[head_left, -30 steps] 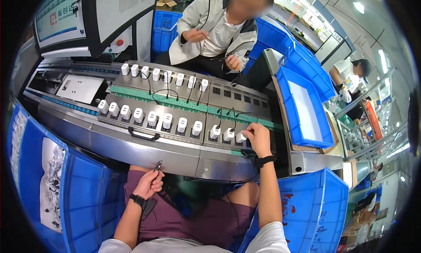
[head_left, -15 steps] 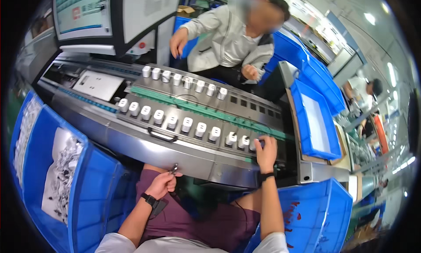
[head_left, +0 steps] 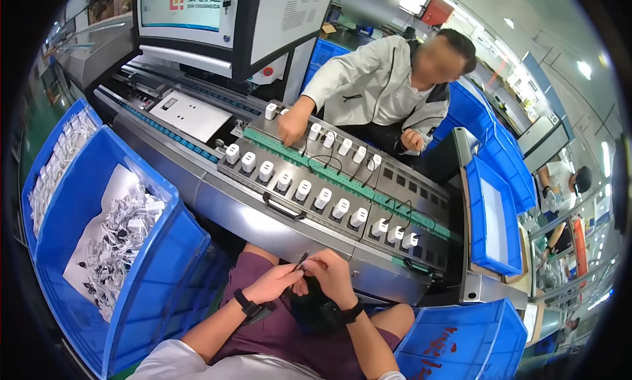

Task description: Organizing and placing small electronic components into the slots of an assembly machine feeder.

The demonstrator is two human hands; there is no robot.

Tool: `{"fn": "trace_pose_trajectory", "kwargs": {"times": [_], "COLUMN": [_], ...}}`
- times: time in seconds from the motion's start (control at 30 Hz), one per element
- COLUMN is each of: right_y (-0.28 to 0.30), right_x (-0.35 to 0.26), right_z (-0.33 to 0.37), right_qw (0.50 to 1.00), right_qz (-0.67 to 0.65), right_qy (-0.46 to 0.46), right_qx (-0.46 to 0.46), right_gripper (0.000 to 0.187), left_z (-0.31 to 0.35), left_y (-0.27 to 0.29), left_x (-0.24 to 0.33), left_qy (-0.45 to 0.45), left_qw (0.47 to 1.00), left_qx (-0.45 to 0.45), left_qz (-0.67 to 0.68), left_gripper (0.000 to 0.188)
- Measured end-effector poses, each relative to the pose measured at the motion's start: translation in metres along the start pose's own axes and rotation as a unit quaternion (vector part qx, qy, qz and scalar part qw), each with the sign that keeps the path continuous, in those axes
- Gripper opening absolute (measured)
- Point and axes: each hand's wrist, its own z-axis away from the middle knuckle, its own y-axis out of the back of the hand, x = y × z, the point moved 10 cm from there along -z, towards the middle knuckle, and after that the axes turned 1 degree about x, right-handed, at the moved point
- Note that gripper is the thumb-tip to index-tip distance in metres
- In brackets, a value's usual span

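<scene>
My left hand (head_left: pixel 278 283) is closed on a thin black piece (head_left: pixel 303 259), probably a cable end, which pokes up past the fingertips. Against it, the pinched fingers of my right hand (head_left: pixel 330 274) meet the same piece; the exact contact is partly hidden. Both hands are over my lap, just before the front edge of the long metal machine bed (head_left: pixel 316 238). White charger blocks (head_left: pixel 303 190) stand upright on that bed in two rows, either side of a green strip (head_left: pixel 342 181). Thin black cables (head_left: pixel 329 161) loop over the strip.
Opposite, a co-worker's hand (head_left: pixel 294 122) reaches into the far charger row. Left stands a blue bin (head_left: pixel 172 202) with white chargers and cables. A blue tray (head_left: pixel 492 215) is at right, another blue bin (head_left: pixel 454 340) near my right side. A screened cabinet (head_left: pixel 276 27) rises behind.
My right hand has left the last charger in the near row and come over to my left hand. The co-worker's hand has moved down to the far row. The view has shifted.
</scene>
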Motion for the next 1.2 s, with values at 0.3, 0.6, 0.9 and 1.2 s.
{"fn": "trace_pose_trajectory", "kwargs": {"times": [0.3, 0.6, 0.9, 1.2], "right_y": [-0.013, 0.045, 0.119, 0.086], "right_x": [0.008, -0.033, 0.075, 0.085], "right_z": [-0.026, -0.108, -0.232, -0.247], "right_qw": [0.967, 0.918, 0.953, 0.894], "right_qz": [-0.222, -0.366, 0.285, 0.445], "right_qy": [-0.129, -0.083, -0.005, 0.036], "right_qx": [-0.007, 0.125, 0.106, 0.042], "right_gripper": [0.019, 0.025, 0.017, 0.012], "left_z": [-0.001, -0.01, -0.028, -0.03], "left_y": [0.018, 0.052, 0.083, 0.086], "left_x": [-0.005, -0.03, -0.079, -0.079], "left_qy": [-0.002, -0.006, 0.072, 0.074], "left_qw": [1.0, 0.999, 0.95, 0.95], "left_qx": [0.024, 0.025, 0.069, 0.047], "left_qz": [-0.013, 0.021, 0.295, 0.3], "left_gripper": [0.028, 0.026, 0.029, 0.03]}}
